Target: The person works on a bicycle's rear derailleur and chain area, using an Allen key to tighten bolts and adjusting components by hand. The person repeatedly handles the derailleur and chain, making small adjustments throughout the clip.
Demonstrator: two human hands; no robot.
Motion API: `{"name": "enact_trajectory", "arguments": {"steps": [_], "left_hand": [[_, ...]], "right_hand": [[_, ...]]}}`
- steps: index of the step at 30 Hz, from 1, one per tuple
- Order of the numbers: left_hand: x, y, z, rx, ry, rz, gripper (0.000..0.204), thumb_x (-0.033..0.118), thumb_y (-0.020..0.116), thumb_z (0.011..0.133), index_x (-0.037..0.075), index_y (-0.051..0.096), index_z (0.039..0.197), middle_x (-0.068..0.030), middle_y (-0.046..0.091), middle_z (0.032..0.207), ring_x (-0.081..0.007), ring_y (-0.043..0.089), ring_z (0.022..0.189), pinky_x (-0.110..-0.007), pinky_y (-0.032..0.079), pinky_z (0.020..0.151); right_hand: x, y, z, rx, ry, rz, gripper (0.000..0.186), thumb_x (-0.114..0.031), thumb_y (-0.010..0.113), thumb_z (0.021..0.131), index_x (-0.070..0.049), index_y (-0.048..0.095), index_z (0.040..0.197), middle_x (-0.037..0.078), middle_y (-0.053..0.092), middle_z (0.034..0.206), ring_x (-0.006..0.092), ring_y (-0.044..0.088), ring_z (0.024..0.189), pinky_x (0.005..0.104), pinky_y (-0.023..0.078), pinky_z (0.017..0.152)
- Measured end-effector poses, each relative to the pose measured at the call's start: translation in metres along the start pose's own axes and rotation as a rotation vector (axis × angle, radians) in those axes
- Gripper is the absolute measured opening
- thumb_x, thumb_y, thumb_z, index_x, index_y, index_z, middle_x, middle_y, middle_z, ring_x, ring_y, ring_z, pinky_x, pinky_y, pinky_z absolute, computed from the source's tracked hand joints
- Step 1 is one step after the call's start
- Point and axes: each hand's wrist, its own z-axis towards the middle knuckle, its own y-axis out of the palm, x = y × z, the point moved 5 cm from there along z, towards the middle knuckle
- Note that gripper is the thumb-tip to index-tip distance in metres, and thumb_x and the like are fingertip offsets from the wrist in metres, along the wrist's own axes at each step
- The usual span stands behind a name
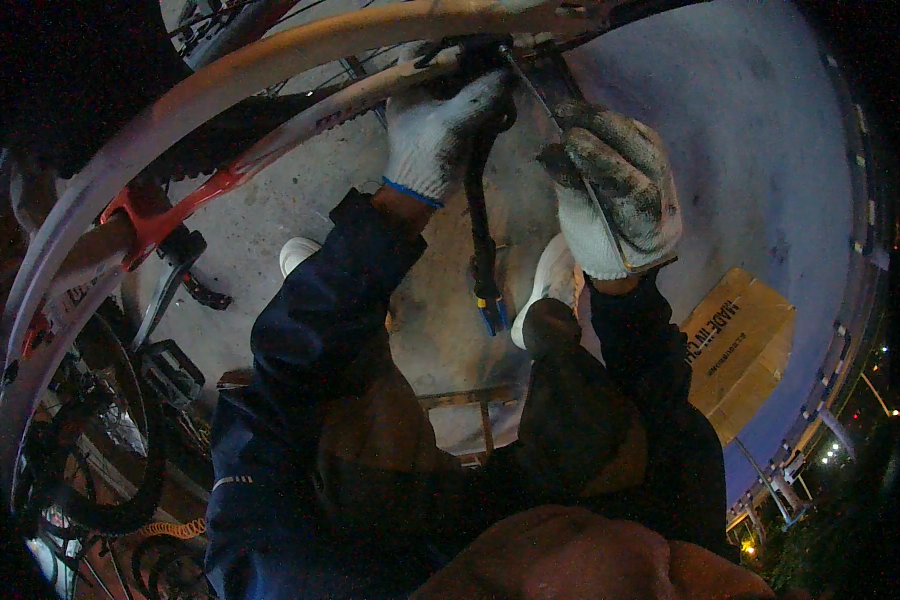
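Right hand (620,180), white knit glove with dark grime: fingers curled closed around a thin, long metal rod with a bent end (530,85). Rod slants up-left out of the fist; bent end by the cuff, far tip at a black compact fitting (482,52) by the bike's frame tubes. Can't tell if tip is seated or just touching.

Left hand (435,140), cleaner white knit glove, blue-edged cuff: at the underside of the same fitting, beside a slimmer pale frame tube (320,120). Fingers partly hidden; can't tell how tightly they close, or on what. Just right of this hand a long black bar with yellow-and-blue end (481,225) hangs down, end above the floor between the feet.

Farther out: thick pale curved frame tube (270,50) arching over top and down left side; red forked frame section (175,220) at left; black flat pedal (170,375) below it; black tyre (153,440) and orange coiled hose (173,528) lower left. Dark blue sleeves (335,265) on both arms. White shoes (542,285) on grey concrete floor (690,90). Flat brown printed cardboard (760,330) right of right sleeve.
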Motion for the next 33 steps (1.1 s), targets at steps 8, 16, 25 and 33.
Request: {"name": "enact_trajectory", "arguments": {"steps": [8, 16, 25, 33], "left_hand": [[0.011, -0.001, 0.002, 0.013, -0.154, -0.127, 0.028, 0.009, 0.061, 0.100, 0.003, 0.067, 0.126, -0.0101, 0.071, 0.112, -0.0185, 0.070, 0.095, -0.031, 0.059, 0.081], [0.013, 0.001, 0.002, -0.054, -0.085, 0.118, 0.031, 0.006, 0.063, 0.096, 0.009, 0.068, 0.127, -0.0096, 0.071, 0.114, -0.0191, 0.070, 0.093, -0.031, 0.058, 0.081], [0.012, 0.002, 0.001, -0.045, -0.172, -0.027, 0.036, 0.004, 0.063, 0.096, 0.012, 0.068, 0.130, -0.0084, 0.068, 0.120, -0.0195, 0.068, 0.097, -0.032, 0.058, 0.082], [0.019, -0.001, 0.002, -0.058, -0.119, 0.181, 0.035, 0.004, 0.060, 0.096, 0.013, 0.068, 0.130, -0.0088, 0.069, 0.116, -0.0220, 0.069, 0.096, -0.033, 0.057, 0.085]], "right_hand": [[-0.002, 0.001, 0.013, 0.031, -0.117, 0.139, 0.039, -0.004, 0.071, 0.091, 0.006, 0.062, 0.127, 0.018, 0.068, 0.125, 0.0259, 0.068, 0.111, 0.0355, 0.056, 0.098], [0.020, 0.009, 0.001, 0.186, 0.369, 0.770, 0.033, -0.007, 0.073, 0.089, 0.004, 0.068, 0.119, 0.018, 0.070, 0.122, 0.0278, 0.068, 0.110, 0.0373, 0.056, 0.095], [0.018, 0.011, 0.008, 0.084, 0.292, 0.813, 0.035, 0.004, 0.065, 0.092, 0.009, 0.061, 0.127, 0.023, 0.067, 0.125, 0.0268, 0.069, 0.113, 0.0320, 0.058, 0.095], [0.026, 0.011, 0.000, 0.021, 0.198, 0.493, 0.044, -0.018, 0.051, 0.103, 0.009, 0.051, 0.137, 0.025, 0.067, 0.127, 0.0367, 0.064, 0.121, 0.0428, 0.053, 0.105]]}}
